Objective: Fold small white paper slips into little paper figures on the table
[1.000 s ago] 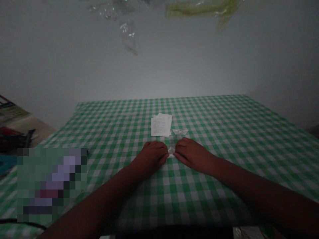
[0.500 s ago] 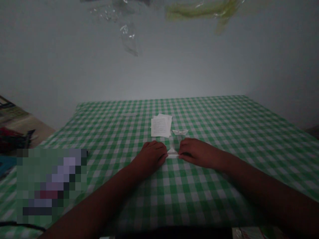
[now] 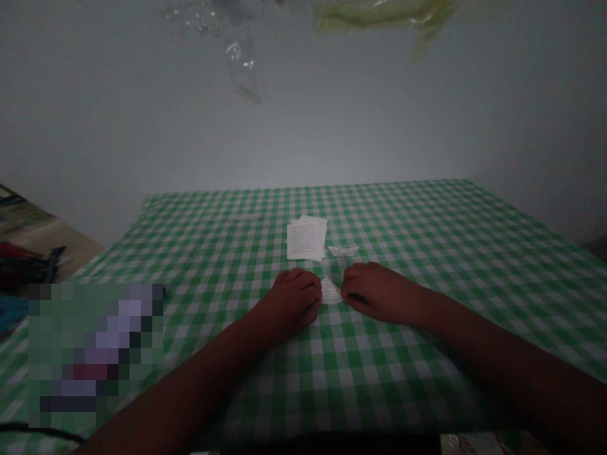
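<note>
This looks like a room in somebody's home. A green and white checked tablecloth is spread out wide, with a plain pale wall behind it. Shiny clear plastic shows at the upper left, and a black cord lies at the lower left.
</note>
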`<state>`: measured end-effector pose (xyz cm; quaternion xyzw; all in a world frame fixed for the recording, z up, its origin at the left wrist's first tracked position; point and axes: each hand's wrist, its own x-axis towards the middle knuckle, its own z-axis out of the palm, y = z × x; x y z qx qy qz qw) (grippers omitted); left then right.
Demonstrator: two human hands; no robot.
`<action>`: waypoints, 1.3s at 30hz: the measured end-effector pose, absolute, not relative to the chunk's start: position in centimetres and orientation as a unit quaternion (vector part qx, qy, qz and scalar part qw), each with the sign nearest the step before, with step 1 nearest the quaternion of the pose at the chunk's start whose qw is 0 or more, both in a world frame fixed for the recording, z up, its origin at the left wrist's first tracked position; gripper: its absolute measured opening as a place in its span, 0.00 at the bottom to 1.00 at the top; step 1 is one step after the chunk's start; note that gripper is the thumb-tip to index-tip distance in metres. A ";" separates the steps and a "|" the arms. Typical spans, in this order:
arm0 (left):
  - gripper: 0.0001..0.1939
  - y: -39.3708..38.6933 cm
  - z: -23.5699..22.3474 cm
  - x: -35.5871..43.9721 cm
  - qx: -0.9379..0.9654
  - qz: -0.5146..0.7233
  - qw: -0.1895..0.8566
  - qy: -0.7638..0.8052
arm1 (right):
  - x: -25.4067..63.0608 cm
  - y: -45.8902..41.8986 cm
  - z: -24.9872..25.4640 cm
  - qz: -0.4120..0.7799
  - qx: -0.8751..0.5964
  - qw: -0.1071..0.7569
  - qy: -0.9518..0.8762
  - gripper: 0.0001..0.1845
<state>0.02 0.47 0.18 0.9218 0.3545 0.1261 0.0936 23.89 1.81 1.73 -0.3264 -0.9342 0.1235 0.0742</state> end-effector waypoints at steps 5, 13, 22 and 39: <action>0.05 0.9 -0.5 0.0 0.916 0.129 0.101 0.366 | 24.0 2.1 1.7 0.160 -0.323 0.102 -0.927 0.10; 0.12 1.2 -0.8 0.2 0.907 0.165 0.145 0.359 | 23.1 2.3 0.0 0.169 -0.418 0.163 -0.878 0.11; 0.16 1.0 -1.1 0.7 0.873 0.223 0.197 0.387 | 21.9 1.2 -0.6 0.087 -0.439 0.247 -0.860 0.03; 0.11 1.6 -0.7 -0.1 0.796 0.262 0.272 0.472 | 21.4 0.3 -0.5 0.075 -0.285 0.173 -0.940 0.19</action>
